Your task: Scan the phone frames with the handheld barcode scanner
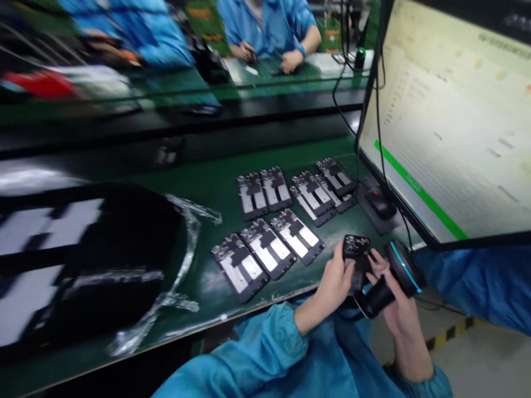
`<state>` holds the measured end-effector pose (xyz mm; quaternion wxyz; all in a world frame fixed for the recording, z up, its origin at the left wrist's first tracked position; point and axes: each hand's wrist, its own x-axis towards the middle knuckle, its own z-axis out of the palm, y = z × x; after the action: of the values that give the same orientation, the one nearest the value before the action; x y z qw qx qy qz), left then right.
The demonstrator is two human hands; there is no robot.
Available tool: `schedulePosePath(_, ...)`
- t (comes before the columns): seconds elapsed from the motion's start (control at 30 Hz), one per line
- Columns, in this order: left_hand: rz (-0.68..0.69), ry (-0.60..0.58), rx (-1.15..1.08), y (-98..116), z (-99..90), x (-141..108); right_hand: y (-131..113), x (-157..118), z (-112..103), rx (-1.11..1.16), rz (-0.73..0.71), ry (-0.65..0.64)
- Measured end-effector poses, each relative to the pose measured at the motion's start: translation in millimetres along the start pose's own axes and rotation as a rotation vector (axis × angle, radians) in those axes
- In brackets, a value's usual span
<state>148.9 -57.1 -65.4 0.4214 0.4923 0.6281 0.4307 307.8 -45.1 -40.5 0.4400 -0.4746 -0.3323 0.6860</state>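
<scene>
My left hand (335,281) is closed round a dark phone unit (355,247) with its circuitry showing at the top, near the table's front edge. In my right hand (396,301) is a black handheld scanner (379,296) with a blue light strip on its round head, close beside the unit. The fingertips of that hand come near the unit's right side; whether they touch it is unclear. Left of my hands, several opened phone units (297,236) with silver and black backs lie on the green table (199,177), some overlapping at the right.
A large monitor (448,121) with a green PASS bar stands at the right, a mouse (380,203) and hanging cables near it. Black trays (136,237) with clear wrap are at left. Across the table, people in blue (269,27) work.
</scene>
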Motion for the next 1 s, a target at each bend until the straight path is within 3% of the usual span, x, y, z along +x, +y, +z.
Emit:
schedulePosePath(0.1, 0.069, 0.142, 0.020, 8, -43.6, 59, -11, 11, 5, -0.044, -0.015, -0.048)
schedulePosePath(0.2, 0.090, 0.397, -0.004, 15, -113.2, 151, -22, 30, 8, -0.115, -0.044, -0.054)
schedulePosePath(0.27, 0.012, 0.509, -0.074, 14, -156.4, 211, -26, 40, 16, -0.120, -0.058, -0.092)
schedulePosePath(0.3, -0.035, 0.511, -0.154, 11, -172.4, 236, -27, 44, 22, -0.112, -0.065, -0.120)
schedulePosePath(0.37, -0.086, 0.409, -0.368, 1, -192.3, 273, -28, 49, 34, -0.094, -0.078, -0.158)
schedulePosePath(0.5, -0.044, 0.169, -0.698, -22, -207.7, 312, -26, 55, 50, -0.074, -0.082, -0.115)
schedulePosePath(0.63, -0.017, 0.157, -0.740, -40, -214.7, 353, -27, 56, 44, -0.068, -0.046, -0.070)
schedulePosePath(0.7, 0.007, 0.208, -0.612, -47, -217.3, 379, -27, 60, 35, -0.077, -0.043, -0.031)
schedulePosePath(0.83, 0.191, 0.294, -0.034, -63, -223.8, 423, -21, 75, 22, -0.109, -0.055, 0.075)
schedulePosePath(1.0, 0.290, 0.249, 0.183, -83, -217.7, 437, -19, 78, 29, -0.116, -0.069, 0.158)
